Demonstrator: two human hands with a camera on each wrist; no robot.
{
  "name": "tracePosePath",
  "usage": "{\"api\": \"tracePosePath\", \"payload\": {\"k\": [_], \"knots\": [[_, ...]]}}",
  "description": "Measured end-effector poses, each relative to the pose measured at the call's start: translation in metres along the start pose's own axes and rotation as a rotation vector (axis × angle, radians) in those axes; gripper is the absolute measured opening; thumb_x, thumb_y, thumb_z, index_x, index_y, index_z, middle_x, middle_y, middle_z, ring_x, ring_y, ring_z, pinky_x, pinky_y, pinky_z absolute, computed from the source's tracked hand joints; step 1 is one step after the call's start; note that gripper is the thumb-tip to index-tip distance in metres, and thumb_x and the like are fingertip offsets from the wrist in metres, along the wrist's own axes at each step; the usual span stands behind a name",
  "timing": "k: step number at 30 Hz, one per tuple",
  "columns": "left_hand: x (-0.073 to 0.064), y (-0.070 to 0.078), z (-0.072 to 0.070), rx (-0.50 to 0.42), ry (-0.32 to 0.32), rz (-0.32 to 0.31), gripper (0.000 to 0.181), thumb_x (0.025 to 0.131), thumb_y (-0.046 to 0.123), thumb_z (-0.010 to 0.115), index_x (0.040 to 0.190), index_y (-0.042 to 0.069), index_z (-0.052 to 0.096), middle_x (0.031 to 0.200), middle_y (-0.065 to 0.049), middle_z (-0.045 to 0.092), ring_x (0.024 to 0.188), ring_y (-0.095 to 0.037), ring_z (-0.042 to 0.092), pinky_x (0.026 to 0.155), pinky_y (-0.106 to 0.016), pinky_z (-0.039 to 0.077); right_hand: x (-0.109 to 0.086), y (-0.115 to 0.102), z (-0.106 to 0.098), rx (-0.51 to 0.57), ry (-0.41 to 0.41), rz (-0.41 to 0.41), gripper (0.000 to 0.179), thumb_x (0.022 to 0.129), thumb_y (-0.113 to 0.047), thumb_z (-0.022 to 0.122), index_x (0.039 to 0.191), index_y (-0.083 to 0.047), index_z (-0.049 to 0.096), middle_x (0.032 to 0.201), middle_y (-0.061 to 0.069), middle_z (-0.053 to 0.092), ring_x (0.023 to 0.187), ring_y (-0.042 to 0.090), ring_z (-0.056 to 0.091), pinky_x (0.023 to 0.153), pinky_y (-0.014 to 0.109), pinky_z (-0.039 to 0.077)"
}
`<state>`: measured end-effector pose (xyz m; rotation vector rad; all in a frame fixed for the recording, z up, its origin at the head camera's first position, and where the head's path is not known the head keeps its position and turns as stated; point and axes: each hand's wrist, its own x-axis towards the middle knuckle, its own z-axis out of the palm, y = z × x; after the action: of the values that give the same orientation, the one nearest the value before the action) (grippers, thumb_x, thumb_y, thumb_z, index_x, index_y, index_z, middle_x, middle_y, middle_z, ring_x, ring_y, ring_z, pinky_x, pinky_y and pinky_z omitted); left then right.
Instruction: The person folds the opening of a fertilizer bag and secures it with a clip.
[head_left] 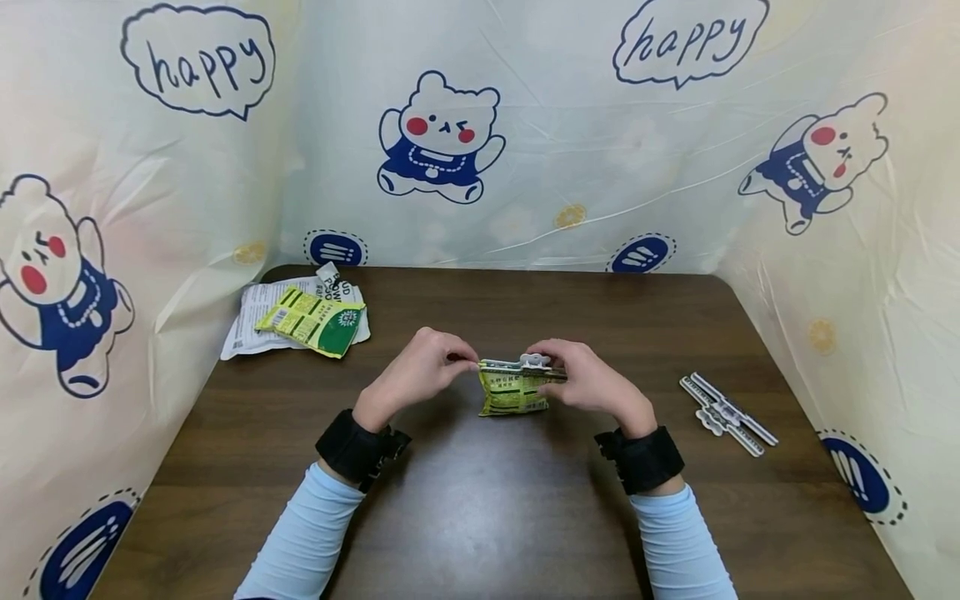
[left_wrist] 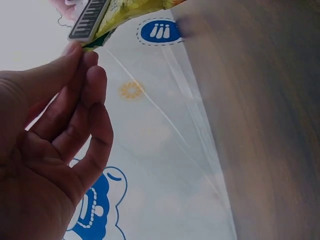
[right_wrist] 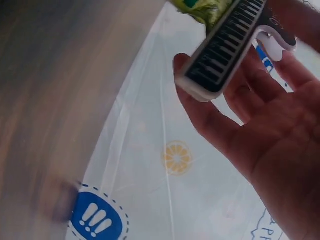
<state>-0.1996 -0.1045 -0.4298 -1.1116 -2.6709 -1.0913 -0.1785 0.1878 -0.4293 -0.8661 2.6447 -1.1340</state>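
A small yellow-green snack bag [head_left: 513,398] is held up at the middle of the table, with a sealing clip [head_left: 504,367] across its top edge. The clip [right_wrist: 225,50] bears a black-and-white piano-key pattern. My left hand [head_left: 420,367] pinches the bag's top corner, close to the clip's end; the left wrist view shows thumb and fingertips meeting at that green corner. On the other side, my right hand [head_left: 588,379] holds the clip near its white knob, part of which the fingers hide. The clip's right end sticks out past the bag.
At the back left, another green-and-yellow snack bag [head_left: 315,321] lies on a white printed packet [head_left: 251,321]. Two more white clips [head_left: 727,412] rest side by side at the table's right. A printed plastic sheet [head_left: 555,150] walls the back and sides.
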Motion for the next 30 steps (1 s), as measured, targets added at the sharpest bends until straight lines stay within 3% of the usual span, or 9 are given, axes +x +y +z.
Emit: {"api": "tracePosePath", "payload": {"k": [5, 10, 13, 16, 19, 21, 25, 30], "knots": [[0.0, -0.002, 0.003, 0.007, 0.019, -0.033, 0.004, 0.093, 0.008, 0.079, 0.095, 0.01, 0.082, 0.09, -0.004, 0.08, 0.078, -0.013, 0.071, 0.071, -0.038, 0.062, 0.001, 0.005, 0.002, -0.004, 0.02, 0.076, 0.036, 0.092, 0.013, 0.067, 0.122, -0.007, 0.068, 0.114, 0.013, 0.073, 0.102, 0.029, 0.068, 0.09, 0.054, 0.059], [-0.001, -0.003, 0.002, 0.016, -0.018, -0.173, 0.008, 0.096, 0.017, 0.077, 0.09, 0.012, 0.081, 0.082, -0.005, 0.077, 0.068, -0.015, 0.062, 0.063, -0.035, 0.055, 0.003, 0.005, 0.002, 0.007, 0.072, 0.112, 0.035, 0.092, 0.012, 0.068, 0.12, -0.008, 0.062, 0.119, 0.016, 0.072, 0.106, 0.032, 0.068, 0.094, 0.056, 0.058], [-0.003, -0.007, 0.003, 0.011, -0.143, -0.221, 0.013, 0.098, 0.018, 0.075, 0.09, 0.011, 0.082, 0.079, -0.006, 0.076, 0.062, -0.015, 0.057, 0.06, -0.034, 0.05, 0.004, 0.006, 0.004, 0.013, 0.104, 0.112, 0.037, 0.091, 0.012, 0.069, 0.121, -0.008, 0.057, 0.117, 0.018, 0.072, 0.105, 0.034, 0.068, 0.094, 0.057, 0.058], [-0.005, -0.009, 0.007, 0.004, -0.329, -0.179, 0.011, 0.098, 0.015, 0.074, 0.097, 0.008, 0.083, 0.086, -0.004, 0.077, 0.066, -0.013, 0.06, 0.063, -0.033, 0.053, 0.006, 0.01, 0.008, 0.017, 0.132, 0.106, 0.039, 0.092, 0.013, 0.068, 0.122, -0.006, 0.052, 0.11, 0.019, 0.07, 0.103, 0.034, 0.068, 0.092, 0.057, 0.057], [-0.006, -0.006, 0.013, -0.001, -0.497, -0.126, 0.015, 0.098, 0.012, 0.074, 0.108, 0.007, 0.083, 0.1, -0.002, 0.077, 0.082, -0.014, 0.065, 0.075, -0.036, 0.058, 0.008, 0.012, 0.012, 0.024, 0.152, 0.107, 0.04, 0.093, 0.015, 0.065, 0.124, -0.005, 0.048, 0.107, 0.02, 0.066, 0.104, 0.036, 0.067, 0.092, 0.057, 0.057], [-0.006, -0.002, 0.017, 0.007, -0.585, -0.123, 0.02, 0.097, 0.012, 0.074, 0.116, 0.008, 0.081, 0.11, -0.003, 0.075, 0.092, -0.017, 0.063, 0.083, -0.039, 0.057, 0.01, 0.014, 0.015, 0.025, 0.16, 0.111, 0.039, 0.095, 0.014, 0.062, 0.125, -0.005, 0.046, 0.11, 0.02, 0.064, 0.106, 0.037, 0.066, 0.093, 0.058, 0.056], [-0.007, 0.006, 0.026, 0.059, -0.696, -0.147, 0.04, 0.096, 0.019, 0.077, 0.134, 0.009, 0.072, 0.12, -0.007, 0.061, 0.102, -0.022, 0.054, 0.09, -0.041, 0.051, 0.013, 0.018, 0.021, 0.015, 0.147, 0.138, 0.035, 0.098, 0.009, 0.062, 0.126, -0.005, 0.046, 0.117, 0.023, 0.062, 0.114, 0.04, 0.064, 0.098, 0.059, 0.054], [-0.008, 0.01, 0.033, 0.12, -0.75, -0.17, 0.062, 0.094, 0.029, 0.079, 0.151, 0.018, 0.057, 0.123, -0.005, 0.045, 0.105, -0.022, 0.047, 0.089, -0.037, 0.044, 0.015, 0.022, 0.027, -0.009, 0.076, 0.186, 0.036, 0.1, -0.002, 0.063, 0.132, -0.004, 0.047, 0.134, 0.029, 0.059, 0.128, 0.043, 0.055, 0.107, 0.063, 0.046]]}}
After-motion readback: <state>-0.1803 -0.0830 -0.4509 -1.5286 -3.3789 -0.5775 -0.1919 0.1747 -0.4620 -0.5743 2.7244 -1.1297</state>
